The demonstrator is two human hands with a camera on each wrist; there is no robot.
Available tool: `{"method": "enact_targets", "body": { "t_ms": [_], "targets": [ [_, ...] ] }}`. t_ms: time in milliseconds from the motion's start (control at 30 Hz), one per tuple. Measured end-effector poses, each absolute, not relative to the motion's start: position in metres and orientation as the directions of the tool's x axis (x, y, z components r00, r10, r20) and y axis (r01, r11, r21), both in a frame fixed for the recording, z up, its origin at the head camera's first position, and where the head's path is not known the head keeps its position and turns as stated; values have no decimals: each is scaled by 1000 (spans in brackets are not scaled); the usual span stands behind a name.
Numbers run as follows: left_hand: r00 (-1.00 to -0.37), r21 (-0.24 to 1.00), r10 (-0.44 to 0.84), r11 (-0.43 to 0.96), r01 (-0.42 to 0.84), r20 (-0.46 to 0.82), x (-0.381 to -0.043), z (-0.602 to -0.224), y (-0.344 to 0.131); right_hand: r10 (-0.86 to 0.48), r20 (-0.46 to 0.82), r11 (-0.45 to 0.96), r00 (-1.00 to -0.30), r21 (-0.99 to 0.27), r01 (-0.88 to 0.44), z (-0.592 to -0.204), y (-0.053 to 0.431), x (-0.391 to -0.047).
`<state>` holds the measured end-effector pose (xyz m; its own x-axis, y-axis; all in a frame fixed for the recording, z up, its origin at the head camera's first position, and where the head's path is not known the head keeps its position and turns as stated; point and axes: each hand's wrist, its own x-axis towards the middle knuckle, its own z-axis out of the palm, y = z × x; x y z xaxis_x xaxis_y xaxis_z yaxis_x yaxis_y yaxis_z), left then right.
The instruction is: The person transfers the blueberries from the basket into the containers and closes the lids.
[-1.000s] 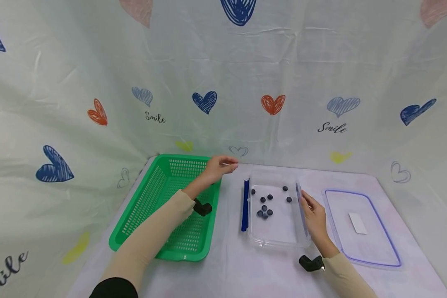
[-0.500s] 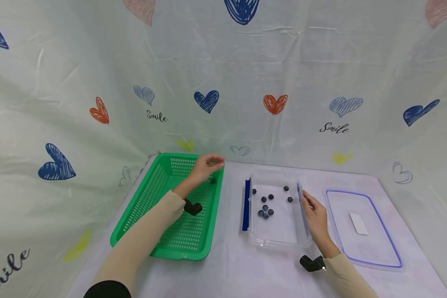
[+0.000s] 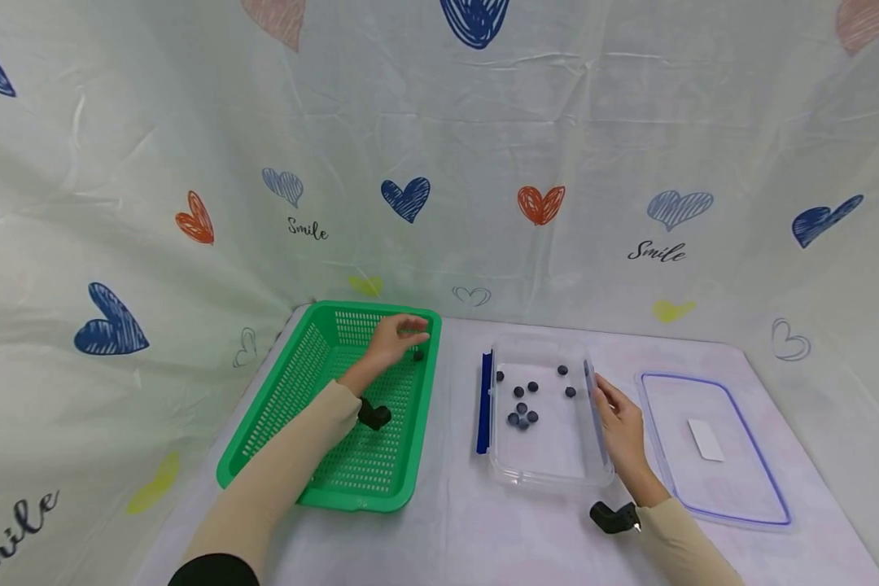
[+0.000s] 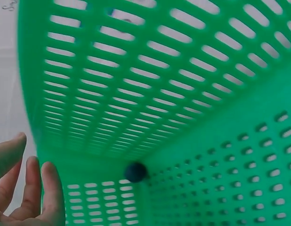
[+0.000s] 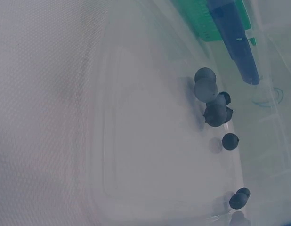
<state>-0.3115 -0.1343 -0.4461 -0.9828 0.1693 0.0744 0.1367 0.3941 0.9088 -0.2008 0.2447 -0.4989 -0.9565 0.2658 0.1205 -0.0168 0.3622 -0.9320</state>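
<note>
My left hand [image 3: 394,338] is over the far right part of the green basket [image 3: 426,423], thumb and fingers apart with nothing between them. A dark round blueberry [image 4: 135,172] lies in a corner of the basket, just beyond my fingers [image 4: 52,188] in the left wrist view. My right hand [image 3: 621,427] holds the right side wall of a clear plastic container [image 3: 549,476], by its raised blue latch. Several blueberries [image 3: 522,408] are scattered on the container's floor, some clustered together; they also show in the right wrist view, which has no fingers in it.
To the right lies a clear lid [image 3: 747,488] with a blue seal and a white label [image 3: 705,439]. Another blue latch [image 3: 484,403] sticks out on the container's left. A heart-print sheet [image 3: 469,138] hangs behind the table.
My left hand has moved left and slightly down from the basket's far right rim to over its inside. A blueberry has come into view in the basket. The right hand stays put.
</note>
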Motion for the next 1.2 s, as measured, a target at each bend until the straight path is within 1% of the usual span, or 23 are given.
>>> {"method": "enact_targets", "body": {
  "t_ms": [233,467,567,767,867,1200],
  "targets": [
    [-988,901,145,419,112,56,-313,-460,-138,273,119,349,-955,-937,-17,-503,246,-205],
    [-988,884,147,454,112,49,-317,-472,-143,257,124,343,-958,-939,-30,-470,233,-189],
    [-989,878,141,465,110,50,-318,-477,-143,252,133,351,-959,-936,-37,-465,231,-187],
    [-991,877,130,474,80,21,-319,-486,-143,267,115,336,-957,-942,-19,-488,241,-199],
    [-990,869,139,487,92,27,-320,-492,-144,268,118,343,-956,-939,-20,-501,246,-204],
    [-982,831,181,536,149,59,-320,-504,-143,268,143,340,-953,-939,-46,-503,246,-202]
  ]
}}
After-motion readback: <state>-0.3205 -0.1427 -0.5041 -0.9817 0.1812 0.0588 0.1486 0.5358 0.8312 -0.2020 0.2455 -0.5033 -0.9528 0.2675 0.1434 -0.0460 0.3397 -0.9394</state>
